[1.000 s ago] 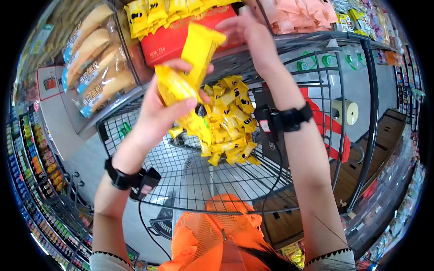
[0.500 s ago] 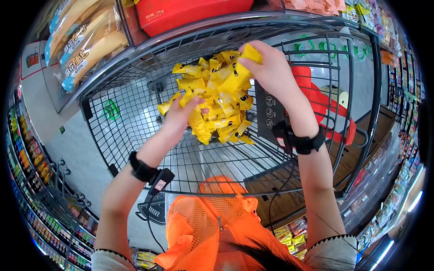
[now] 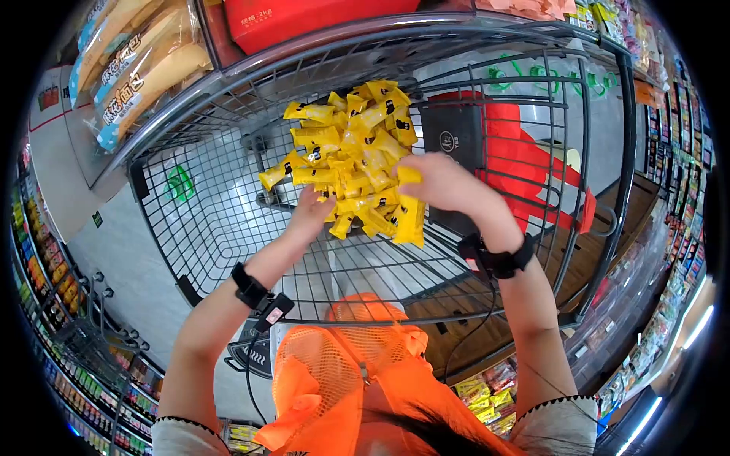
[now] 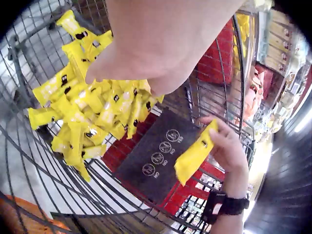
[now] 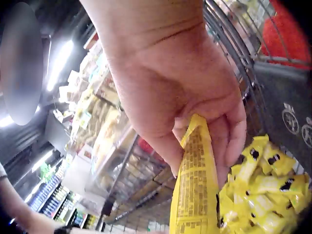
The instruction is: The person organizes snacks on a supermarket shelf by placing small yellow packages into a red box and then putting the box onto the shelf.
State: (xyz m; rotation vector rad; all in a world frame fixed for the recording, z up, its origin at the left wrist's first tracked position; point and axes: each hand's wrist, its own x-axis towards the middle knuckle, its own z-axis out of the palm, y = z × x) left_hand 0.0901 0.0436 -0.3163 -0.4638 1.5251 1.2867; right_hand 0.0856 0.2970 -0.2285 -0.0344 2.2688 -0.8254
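A heap of small yellow snack packets with dark printed figures lies inside the wire shopping cart. My right hand pinches one yellow snack packet by its end, between thumb and fingers. That packet hangs down beside the heap's right edge, its printed back facing the right wrist view. At the heap's near left edge is my left hand, its fingertips right at the packets. In the left wrist view it covers part of the heap, and no packet shows gripped in it.
A dark panel with printed symbols and a red piece stand at the cart's right end. Beyond the cart's far rail are a red box and bagged long breads. An orange mesh vest is at the near side.
Both hands came down from the shelf into the cart. The left hand's packets are now out of its grip. The right hand took hold of a packet and drew it nearer the body.
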